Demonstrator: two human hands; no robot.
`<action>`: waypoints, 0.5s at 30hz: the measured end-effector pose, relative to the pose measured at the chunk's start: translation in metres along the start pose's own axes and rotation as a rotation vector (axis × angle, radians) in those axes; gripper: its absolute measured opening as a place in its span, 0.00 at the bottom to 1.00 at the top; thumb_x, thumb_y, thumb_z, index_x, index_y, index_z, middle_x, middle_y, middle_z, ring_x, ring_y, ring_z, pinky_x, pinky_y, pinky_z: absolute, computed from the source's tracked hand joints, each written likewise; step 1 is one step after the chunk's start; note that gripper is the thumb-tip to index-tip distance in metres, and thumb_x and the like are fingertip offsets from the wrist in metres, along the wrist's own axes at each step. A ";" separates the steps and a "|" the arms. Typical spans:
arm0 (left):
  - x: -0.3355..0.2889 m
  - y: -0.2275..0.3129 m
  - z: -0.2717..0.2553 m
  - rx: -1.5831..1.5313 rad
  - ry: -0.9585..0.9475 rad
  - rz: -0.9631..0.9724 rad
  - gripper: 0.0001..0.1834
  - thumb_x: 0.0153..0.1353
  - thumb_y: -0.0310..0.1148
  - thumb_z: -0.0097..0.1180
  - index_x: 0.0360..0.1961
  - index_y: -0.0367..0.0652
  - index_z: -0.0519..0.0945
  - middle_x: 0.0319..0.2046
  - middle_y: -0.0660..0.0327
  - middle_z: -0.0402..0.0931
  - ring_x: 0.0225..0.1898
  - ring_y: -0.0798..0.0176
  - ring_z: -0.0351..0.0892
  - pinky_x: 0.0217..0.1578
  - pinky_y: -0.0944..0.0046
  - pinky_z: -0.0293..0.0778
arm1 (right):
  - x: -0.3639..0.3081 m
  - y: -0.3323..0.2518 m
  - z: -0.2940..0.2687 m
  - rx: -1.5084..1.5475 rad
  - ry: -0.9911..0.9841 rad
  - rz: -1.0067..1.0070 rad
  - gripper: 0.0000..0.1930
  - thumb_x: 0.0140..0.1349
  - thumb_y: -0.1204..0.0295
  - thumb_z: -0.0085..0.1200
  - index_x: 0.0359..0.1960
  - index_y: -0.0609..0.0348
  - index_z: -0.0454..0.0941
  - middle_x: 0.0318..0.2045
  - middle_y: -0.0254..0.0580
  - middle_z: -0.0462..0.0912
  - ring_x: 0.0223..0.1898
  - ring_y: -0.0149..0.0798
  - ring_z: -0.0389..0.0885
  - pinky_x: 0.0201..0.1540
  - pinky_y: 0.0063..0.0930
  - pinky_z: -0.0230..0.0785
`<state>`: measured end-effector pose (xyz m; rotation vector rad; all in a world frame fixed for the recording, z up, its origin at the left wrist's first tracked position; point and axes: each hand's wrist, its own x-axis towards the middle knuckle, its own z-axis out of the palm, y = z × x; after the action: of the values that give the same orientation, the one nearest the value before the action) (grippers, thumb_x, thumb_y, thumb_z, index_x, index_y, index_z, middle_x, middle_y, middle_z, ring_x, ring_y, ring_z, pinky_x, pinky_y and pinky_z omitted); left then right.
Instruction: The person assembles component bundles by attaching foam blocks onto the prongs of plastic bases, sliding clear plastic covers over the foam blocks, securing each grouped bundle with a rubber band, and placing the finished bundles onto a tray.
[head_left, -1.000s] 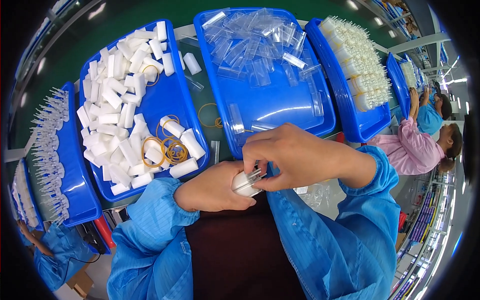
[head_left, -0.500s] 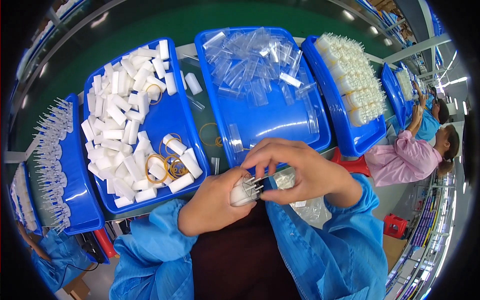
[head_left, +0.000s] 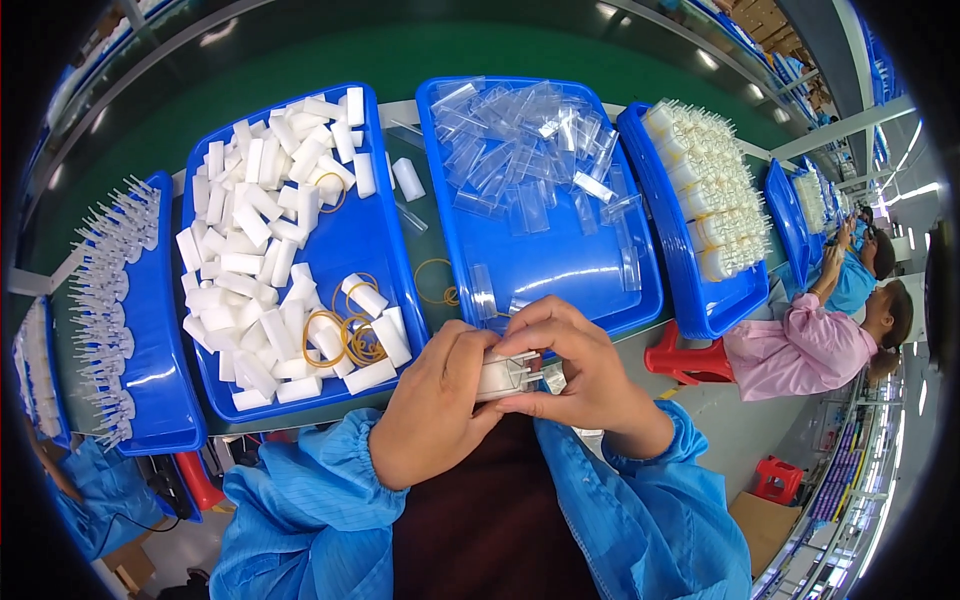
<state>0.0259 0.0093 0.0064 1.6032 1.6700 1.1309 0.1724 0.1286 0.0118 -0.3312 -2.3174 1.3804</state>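
White pronged block [head_left: 497,380] is being held beside the near edge of the middle blue tray [head_left: 520,260], left hand [head_left: 437,402] and right hand [head_left: 585,380] both grasping it, and I'm worrying that uneven pinching could bend its thin prongs [head_left: 527,379].

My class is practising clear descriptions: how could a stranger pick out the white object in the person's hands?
Find the blue tray of clear plastic pieces. Below it in view, the left hand and right hand hold a white object. Unlike the plain white blocks nearby, it has thin prongs pointing right.
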 end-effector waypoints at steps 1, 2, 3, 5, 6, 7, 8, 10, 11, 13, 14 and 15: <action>0.000 -0.001 0.000 -0.012 -0.014 -0.007 0.23 0.45 0.29 0.64 0.40 0.34 0.67 0.38 0.47 0.69 0.40 0.44 0.72 0.38 0.54 0.70 | 0.001 0.001 -0.001 0.037 -0.021 0.006 0.23 0.44 0.71 0.69 0.45 0.54 0.76 0.42 0.40 0.72 0.36 0.32 0.73 0.31 0.21 0.68; 0.001 -0.003 0.000 -0.025 -0.029 -0.013 0.21 0.46 0.31 0.64 0.38 0.35 0.68 0.36 0.47 0.71 0.38 0.44 0.73 0.35 0.54 0.71 | 0.001 0.001 -0.001 0.075 -0.041 0.013 0.23 0.44 0.72 0.69 0.44 0.54 0.76 0.42 0.40 0.72 0.37 0.32 0.73 0.31 0.21 0.68; 0.001 -0.005 0.000 -0.027 -0.024 -0.018 0.21 0.46 0.31 0.64 0.38 0.35 0.68 0.36 0.47 0.71 0.38 0.44 0.73 0.35 0.54 0.71 | 0.002 0.000 -0.001 0.076 -0.048 0.014 0.23 0.44 0.72 0.69 0.44 0.54 0.76 0.42 0.40 0.72 0.37 0.32 0.73 0.31 0.21 0.68; 0.002 -0.008 -0.001 -0.081 -0.126 -0.085 0.19 0.47 0.35 0.62 0.35 0.37 0.68 0.30 0.49 0.75 0.31 0.44 0.77 0.30 0.51 0.72 | 0.003 -0.003 0.000 0.083 -0.094 0.036 0.20 0.45 0.73 0.67 0.42 0.55 0.77 0.41 0.39 0.73 0.36 0.32 0.73 0.31 0.21 0.68; 0.002 -0.008 -0.001 -0.086 -0.126 -0.090 0.19 0.47 0.35 0.62 0.35 0.37 0.68 0.30 0.49 0.75 0.31 0.44 0.77 0.30 0.51 0.72 | 0.003 -0.004 -0.001 0.084 -0.099 0.041 0.20 0.45 0.73 0.67 0.42 0.55 0.77 0.41 0.39 0.73 0.36 0.32 0.73 0.31 0.21 0.68; 0.002 -0.008 0.000 -0.034 -0.140 -0.084 0.18 0.46 0.34 0.61 0.34 0.38 0.69 0.27 0.49 0.75 0.29 0.43 0.77 0.28 0.50 0.72 | 0.004 -0.003 -0.005 0.129 -0.146 0.061 0.19 0.45 0.74 0.67 0.41 0.55 0.77 0.40 0.38 0.73 0.36 0.32 0.73 0.31 0.21 0.68; 0.001 -0.008 0.001 0.018 -0.155 -0.077 0.17 0.45 0.34 0.61 0.33 0.38 0.69 0.25 0.49 0.76 0.27 0.43 0.77 0.27 0.49 0.72 | 0.005 -0.003 -0.008 0.174 -0.192 0.082 0.17 0.46 0.75 0.66 0.41 0.56 0.77 0.40 0.38 0.74 0.36 0.32 0.73 0.30 0.21 0.68; 0.001 -0.010 0.003 0.040 -0.179 -0.098 0.17 0.43 0.34 0.62 0.32 0.39 0.70 0.24 0.49 0.76 0.27 0.43 0.77 0.27 0.50 0.72 | 0.007 -0.003 -0.013 0.207 -0.236 0.133 0.16 0.47 0.75 0.65 0.40 0.57 0.78 0.39 0.38 0.74 0.35 0.31 0.75 0.30 0.20 0.68; 0.000 -0.011 0.005 0.068 -0.200 -0.113 0.18 0.41 0.34 0.63 0.32 0.39 0.71 0.24 0.50 0.76 0.26 0.43 0.77 0.27 0.51 0.73 | 0.007 -0.002 -0.016 0.239 -0.279 0.176 0.15 0.47 0.76 0.64 0.39 0.57 0.78 0.38 0.38 0.74 0.34 0.31 0.76 0.29 0.19 0.69; -0.001 -0.011 0.004 0.080 -0.233 -0.112 0.17 0.41 0.33 0.62 0.32 0.39 0.71 0.23 0.50 0.76 0.26 0.43 0.77 0.27 0.51 0.73 | 0.009 0.001 -0.019 0.254 -0.318 0.204 0.14 0.48 0.77 0.63 0.38 0.57 0.78 0.38 0.38 0.74 0.33 0.30 0.77 0.28 0.18 0.69; -0.001 -0.012 0.004 0.097 -0.261 -0.107 0.16 0.41 0.32 0.61 0.31 0.38 0.71 0.23 0.50 0.76 0.26 0.43 0.77 0.27 0.51 0.73 | 0.010 0.002 -0.020 0.266 -0.359 0.224 0.13 0.48 0.77 0.63 0.38 0.58 0.78 0.38 0.38 0.74 0.33 0.30 0.79 0.27 0.17 0.70; -0.001 -0.013 0.005 0.090 -0.265 -0.111 0.16 0.41 0.32 0.61 0.31 0.38 0.71 0.23 0.50 0.76 0.26 0.43 0.77 0.27 0.51 0.73 | 0.011 -0.002 -0.020 0.201 -0.380 0.230 0.12 0.47 0.77 0.63 0.35 0.58 0.78 0.37 0.37 0.75 0.32 0.29 0.80 0.26 0.16 0.71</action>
<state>0.0239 0.0098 -0.0071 1.6145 1.6297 0.7610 0.1719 0.1482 0.0243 -0.3013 -2.4647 1.9165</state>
